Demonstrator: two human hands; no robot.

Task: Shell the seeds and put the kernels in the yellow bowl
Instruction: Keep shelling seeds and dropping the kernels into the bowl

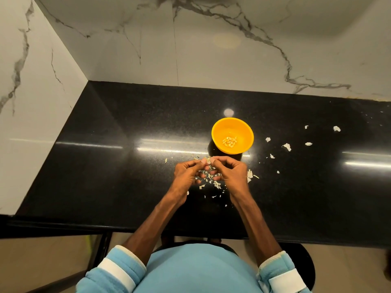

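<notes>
A yellow bowl (218, 132) stands on the black counter (127, 127), with several pale kernels (229, 141) lying in its bottom. Just in front of the bowl my left hand (188, 173) and my right hand (229, 171) meet fingertip to fingertip. Between the thumbs and forefingers of both hands a small pale seed (208, 160) is pinched. The other fingers of each hand are curled in. Under and between the hands lies a heap of whitish shell bits (211, 179).
More shell fragments (286, 146) are scattered over the counter to the right of the bowl. A marble wall (190, 49) rises behind the counter and another at its left. The counter's front edge (127, 228) runs just above my lap.
</notes>
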